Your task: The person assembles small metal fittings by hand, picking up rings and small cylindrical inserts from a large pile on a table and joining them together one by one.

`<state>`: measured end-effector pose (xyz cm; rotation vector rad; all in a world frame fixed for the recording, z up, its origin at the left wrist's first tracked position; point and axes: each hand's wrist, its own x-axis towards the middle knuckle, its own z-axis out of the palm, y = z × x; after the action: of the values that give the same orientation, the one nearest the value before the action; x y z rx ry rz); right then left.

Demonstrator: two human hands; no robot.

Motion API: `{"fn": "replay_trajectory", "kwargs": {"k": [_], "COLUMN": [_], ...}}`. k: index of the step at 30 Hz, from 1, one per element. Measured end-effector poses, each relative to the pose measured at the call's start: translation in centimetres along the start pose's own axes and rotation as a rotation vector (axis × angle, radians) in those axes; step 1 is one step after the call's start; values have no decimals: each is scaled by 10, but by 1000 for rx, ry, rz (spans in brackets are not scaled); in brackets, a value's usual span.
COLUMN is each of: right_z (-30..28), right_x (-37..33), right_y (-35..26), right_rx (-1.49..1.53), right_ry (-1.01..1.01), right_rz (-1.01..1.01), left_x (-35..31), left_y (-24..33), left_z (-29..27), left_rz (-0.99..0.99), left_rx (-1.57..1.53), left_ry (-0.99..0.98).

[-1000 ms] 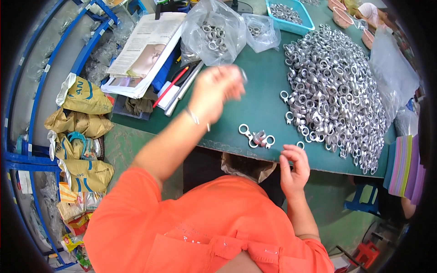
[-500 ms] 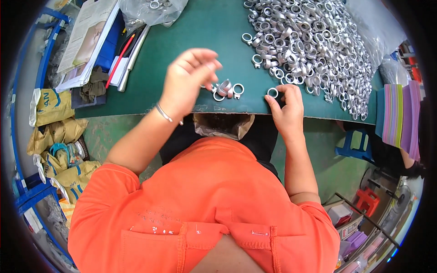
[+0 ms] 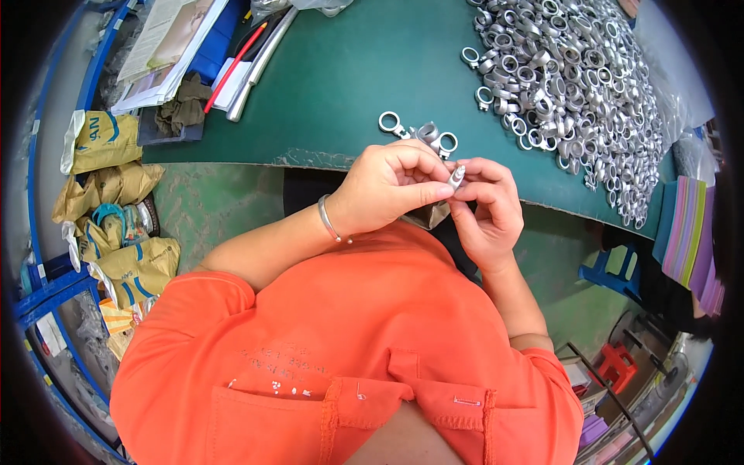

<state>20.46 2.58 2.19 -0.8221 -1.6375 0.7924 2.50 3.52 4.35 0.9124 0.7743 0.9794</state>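
Just in front of my chest, at the table's near edge, both hands meet on a small silvery metal ring (image 3: 457,177), seen nearly edge-on. My left hand (image 3: 387,184) pinches it between thumb and fingers from the left. From the other side, the fingertips of my right hand (image 3: 490,213) close on it, its thumb lower down. Right beyond the fingers lie a few loose metal rings (image 3: 390,122) with small lugs, partly covered by the left hand. A large heap of similar rings (image 3: 573,85) spreads over the right side of the table.
The green table (image 3: 333,93) ends in front of my body. Papers (image 3: 167,58), a red pencil (image 3: 235,68) and a grey rag (image 3: 182,108) lie at the left. Foam sheets (image 3: 690,240) and a blue stool (image 3: 612,273) are at the right, paper sacks (image 3: 105,143) at the left.
My left hand has come down and right, from above the loose rings to my right hand. The ring from my right hand is now between both hands. The view has shifted somewhat.
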Motion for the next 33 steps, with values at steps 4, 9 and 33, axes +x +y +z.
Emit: {"fn": "replay_trajectory", "kwargs": {"k": [4,9,33], "right_z": [3,-6,-7], "right_x": [1,1,20], "right_y": [-4,-3,28], "right_rx": [606,860,-652], "right_ry": [147,-54,-196], "right_rz": [433,705,2], "left_x": [-3,-7,-28], "left_y": [-1,4,-14], "left_z": [-5,-7,-20], "left_rz": [227,381,-47], "left_rx": [380,627,672], "left_ry": [-73,-89,-77]}}
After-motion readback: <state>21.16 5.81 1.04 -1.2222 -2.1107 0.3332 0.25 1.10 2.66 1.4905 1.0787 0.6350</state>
